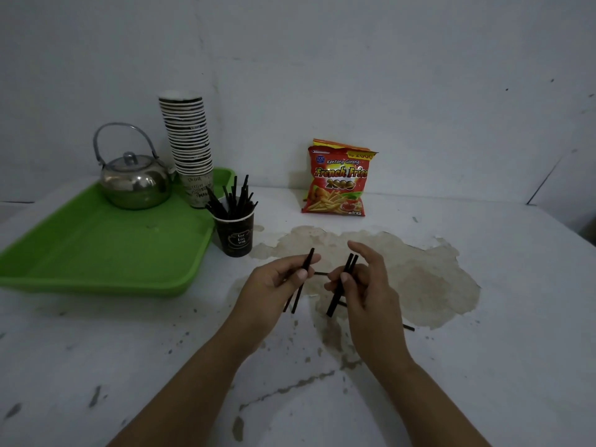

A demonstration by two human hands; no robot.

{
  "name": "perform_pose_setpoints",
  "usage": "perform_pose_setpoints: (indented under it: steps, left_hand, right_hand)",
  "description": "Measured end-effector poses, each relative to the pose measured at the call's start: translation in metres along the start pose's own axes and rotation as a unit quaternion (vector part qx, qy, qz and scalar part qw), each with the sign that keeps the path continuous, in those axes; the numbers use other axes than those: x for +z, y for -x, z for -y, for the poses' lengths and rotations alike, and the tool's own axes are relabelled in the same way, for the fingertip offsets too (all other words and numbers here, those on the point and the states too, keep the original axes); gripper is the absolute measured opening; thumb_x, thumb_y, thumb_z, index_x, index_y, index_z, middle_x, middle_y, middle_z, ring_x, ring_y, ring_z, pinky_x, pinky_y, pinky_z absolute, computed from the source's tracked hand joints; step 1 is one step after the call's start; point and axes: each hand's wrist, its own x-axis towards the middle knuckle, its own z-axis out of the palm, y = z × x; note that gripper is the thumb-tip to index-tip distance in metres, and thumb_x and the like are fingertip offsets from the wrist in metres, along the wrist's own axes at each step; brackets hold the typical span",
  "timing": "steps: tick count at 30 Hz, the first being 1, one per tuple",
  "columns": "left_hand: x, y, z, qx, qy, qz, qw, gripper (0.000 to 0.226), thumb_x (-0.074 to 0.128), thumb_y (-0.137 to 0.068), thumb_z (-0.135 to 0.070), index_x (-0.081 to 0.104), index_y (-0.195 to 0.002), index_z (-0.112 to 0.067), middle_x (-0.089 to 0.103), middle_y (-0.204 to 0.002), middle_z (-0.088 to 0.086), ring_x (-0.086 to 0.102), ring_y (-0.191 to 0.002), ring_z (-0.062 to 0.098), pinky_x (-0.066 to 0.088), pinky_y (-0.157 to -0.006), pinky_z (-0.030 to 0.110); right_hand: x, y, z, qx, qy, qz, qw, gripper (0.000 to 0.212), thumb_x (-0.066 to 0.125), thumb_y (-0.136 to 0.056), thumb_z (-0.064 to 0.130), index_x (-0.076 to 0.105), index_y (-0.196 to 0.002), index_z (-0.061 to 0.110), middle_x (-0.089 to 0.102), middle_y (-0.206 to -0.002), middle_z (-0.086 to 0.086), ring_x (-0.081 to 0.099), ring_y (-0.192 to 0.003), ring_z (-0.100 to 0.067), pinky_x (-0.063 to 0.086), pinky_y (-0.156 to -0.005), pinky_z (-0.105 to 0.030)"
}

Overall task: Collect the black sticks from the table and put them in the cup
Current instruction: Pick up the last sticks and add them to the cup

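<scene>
A black paper cup (235, 235) stands on the white table just right of the green tray, with several black sticks (234, 198) poking out of it. My left hand (274, 282) is closed on a couple of black sticks (298, 296), held upright above the stained patch. My right hand (364, 285) grips two black sticks (340, 287) between thumb and fingers, a little right of the left hand. One loose stick (408, 327) lies on the table behind my right wrist, and another stick (321, 273) shows between the hands.
A green tray (106, 253) at the left carries a metal kettle (135, 179) and a tall stack of paper cups (190, 146). A red snack bag (337, 179) leans against the wall. The white table (500, 317) has a brown stain in the middle.
</scene>
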Motion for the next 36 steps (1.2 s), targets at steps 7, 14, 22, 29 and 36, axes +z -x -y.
perform_pose_setpoints:
  steps: [7, 14, 22, 29, 36]
  left_hand:
    - [-0.007, 0.005, 0.000, -0.021, -0.048, -0.023, 0.998, 0.030, 0.054, -0.091, -0.010, 0.069, -0.085, -0.035, 0.071, -0.085, -0.022, 0.062, -0.091, -0.006, 0.045, -0.076, 0.004]
    - [-0.021, 0.009, -0.015, 0.007, 0.012, -0.037, 0.999, 0.018, 0.054, -0.090, -0.008, 0.069, -0.092, -0.019, 0.072, -0.082, -0.007, 0.066, -0.086, 0.008, 0.051, -0.074, 0.015]
    - [-0.067, -0.018, -0.074, 0.118, -0.087, -0.079, 0.986, 0.022, 0.059, -0.087, -0.014, 0.068, -0.092, -0.033, 0.073, -0.093, -0.008, 0.066, -0.091, 0.005, 0.052, -0.077, 0.014]
    - [-0.104, -0.055, -0.111, 0.241, -0.246, -0.205, 0.916, 0.043, 0.063, -0.086, -0.012, 0.048, -0.115, -0.040, 0.063, -0.084, -0.004, 0.061, -0.074, 0.002, 0.052, -0.063, 0.011]
    - [-0.109, -0.074, -0.095, 0.294, -0.357, -0.226, 0.857, 0.056, 0.058, -0.089, -0.011, 0.036, -0.135, -0.033, 0.057, -0.083, -0.004, 0.058, -0.072, 0.008, 0.050, -0.066, 0.020]
  right_hand:
    - [0.001, 0.001, -0.001, 0.004, 0.011, 0.003, 1.000, 0.051, 0.043, -0.094, 0.007, 0.035, -0.117, 0.051, 0.066, -0.084, 0.015, 0.066, -0.078, 0.002, 0.056, -0.067, -0.019]
    - [0.002, -0.013, 0.007, 0.045, -0.033, 0.015, 0.998, 0.045, 0.045, -0.092, 0.005, 0.042, -0.112, 0.045, 0.070, -0.080, 0.007, 0.067, -0.075, -0.002, 0.051, -0.066, -0.011]
    - [0.023, -0.076, 0.065, -0.008, -0.024, 0.122, 0.992, 0.033, 0.051, -0.091, 0.011, 0.046, -0.115, 0.034, 0.071, -0.081, 0.011, 0.061, -0.082, 0.003, 0.044, -0.071, -0.009]
    - [0.052, -0.130, 0.107, -0.113, -0.056, 0.025, 0.992, 0.038, 0.047, -0.092, 0.009, 0.040, -0.122, 0.031, 0.070, -0.080, 0.002, 0.044, -0.045, -0.008, 0.034, -0.045, -0.019]
    - [0.099, -0.140, 0.093, -0.095, -0.091, -0.106, 0.986, 0.032, 0.047, -0.092, 0.008, 0.044, -0.119, 0.026, 0.070, -0.087, 0.002, 0.061, -0.080, -0.005, 0.037, -0.063, -0.001]
